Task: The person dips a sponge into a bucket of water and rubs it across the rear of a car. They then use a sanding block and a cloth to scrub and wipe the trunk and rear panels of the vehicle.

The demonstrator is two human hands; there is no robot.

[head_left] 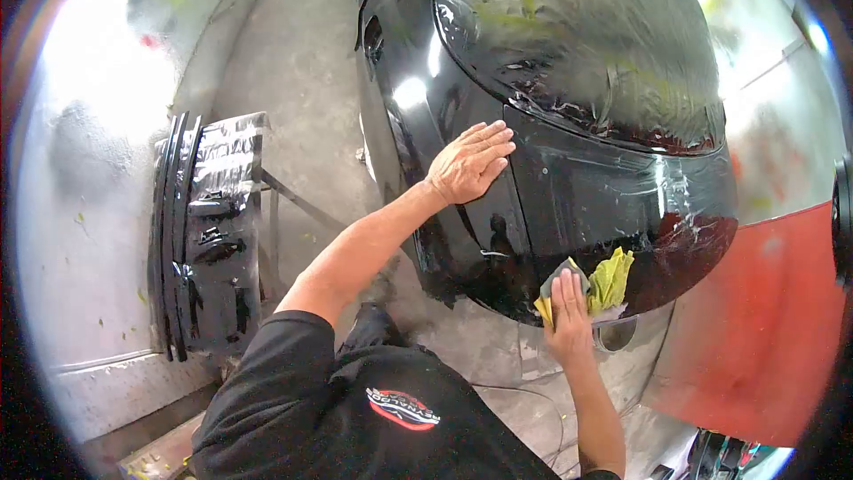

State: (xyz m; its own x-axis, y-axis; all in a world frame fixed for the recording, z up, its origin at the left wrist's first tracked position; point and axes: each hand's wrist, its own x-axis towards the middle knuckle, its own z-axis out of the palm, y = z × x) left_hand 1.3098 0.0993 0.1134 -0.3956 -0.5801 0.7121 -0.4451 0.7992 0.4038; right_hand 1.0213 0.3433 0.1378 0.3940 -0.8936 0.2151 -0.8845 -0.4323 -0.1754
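My left hand [471,163] lies flat on the glossy black car body [449,93], beside a panel seam, fingers stretched out and close together. Lower and to the right, my right hand [569,311] presses a dark grey pad with a yellow edge [553,280] against the car's near rounded edge. A crumpled yellow cloth [610,280] rests on the black panel just right of those fingers. Above both hands, the car's window [586,44] is covered with clear plastic sheeting.
At left, a stand [233,138] carries long black trim strips [178,240] and small glossy black parts. A red panel [746,320] stands right of the car. A thin cable [558,413] runs over the concrete floor [293,62]. A round exhaust tip [615,336] shows below the rear edge.
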